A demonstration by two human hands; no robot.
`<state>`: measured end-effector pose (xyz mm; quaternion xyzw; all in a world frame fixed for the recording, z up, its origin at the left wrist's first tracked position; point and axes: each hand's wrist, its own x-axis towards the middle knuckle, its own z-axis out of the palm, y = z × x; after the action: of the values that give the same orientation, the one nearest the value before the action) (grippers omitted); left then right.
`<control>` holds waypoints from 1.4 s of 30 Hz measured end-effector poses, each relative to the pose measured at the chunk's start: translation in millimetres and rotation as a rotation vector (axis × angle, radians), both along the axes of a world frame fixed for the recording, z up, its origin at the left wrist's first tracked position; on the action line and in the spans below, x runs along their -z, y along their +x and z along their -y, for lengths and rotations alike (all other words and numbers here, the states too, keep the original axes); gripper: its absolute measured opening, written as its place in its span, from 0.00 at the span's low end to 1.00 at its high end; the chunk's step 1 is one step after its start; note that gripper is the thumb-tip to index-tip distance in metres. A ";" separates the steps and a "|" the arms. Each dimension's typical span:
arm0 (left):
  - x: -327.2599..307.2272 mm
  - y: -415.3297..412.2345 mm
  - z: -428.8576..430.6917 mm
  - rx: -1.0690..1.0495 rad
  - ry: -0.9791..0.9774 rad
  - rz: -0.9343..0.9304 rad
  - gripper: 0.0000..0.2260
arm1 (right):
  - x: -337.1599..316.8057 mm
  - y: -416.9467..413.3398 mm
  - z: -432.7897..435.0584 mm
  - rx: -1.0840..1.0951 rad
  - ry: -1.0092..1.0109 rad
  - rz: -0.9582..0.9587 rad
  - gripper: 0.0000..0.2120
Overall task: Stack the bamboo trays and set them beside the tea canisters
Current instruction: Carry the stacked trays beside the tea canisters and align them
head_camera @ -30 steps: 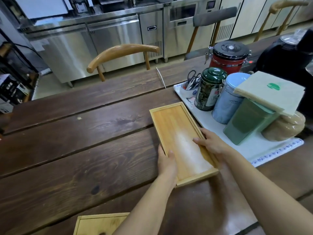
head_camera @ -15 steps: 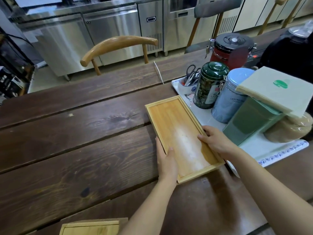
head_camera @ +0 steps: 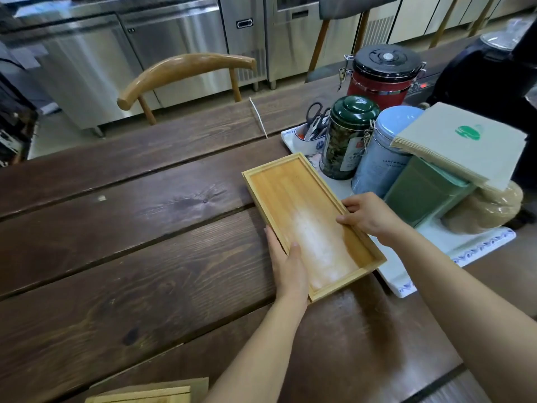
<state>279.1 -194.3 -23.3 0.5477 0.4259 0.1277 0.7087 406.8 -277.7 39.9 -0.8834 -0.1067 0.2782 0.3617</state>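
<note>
On the dark plank table [head_camera: 139,257], a little right of the frame's middle, an empty bamboo tray [head_camera: 305,216] lies with its long axis running from about 11 o'clock to 5 o'clock, and both hands grip it by its long sides. The left hand [head_camera: 287,266] clasps the left rim near the close corner, thumb hooked over the edge onto the tray floor. The right hand [head_camera: 369,216] grasps the right rim about midway, fingers curled over the raised edge. The tray's right side sits just beside a white patterned serving tray [head_camera: 479,248], its near corner overlapping that tray's edge. Standing on the white tray, at about 1 to 2 o'clock from the bamboo tray, are a dark green tea tin [head_camera: 345,141], a pale blue canister [head_camera: 380,158] and a green square tin [head_camera: 421,190] with a stack of paper napkins [head_camera: 462,141] resting on top. A red canister with a black clamp lid [head_camera: 383,74] stands behind them. At the frame's bottom edge, around 7 o'clock, part of a second bamboo tray [head_camera: 151,394] shows.
</note>
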 end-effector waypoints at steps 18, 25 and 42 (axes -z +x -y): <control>4.2 0.8 -1.3 -0.001 -0.027 0.024 0.26 | 6.2 -15.5 5.6 0.054 0.186 -0.027 0.19; 2.2 4.3 -4.7 0.016 0.078 -0.020 0.24 | 11.8 -12.3 3.4 0.073 0.192 -0.006 0.17; 8.2 3.9 2.8 -0.015 -0.031 -0.019 0.25 | 11.6 -13.7 5.5 0.038 0.151 0.035 0.20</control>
<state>283.0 -197.1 -31.6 0.5346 0.4387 0.1211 0.7121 393.1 -283.2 28.3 -0.8603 -0.1170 0.2471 0.4304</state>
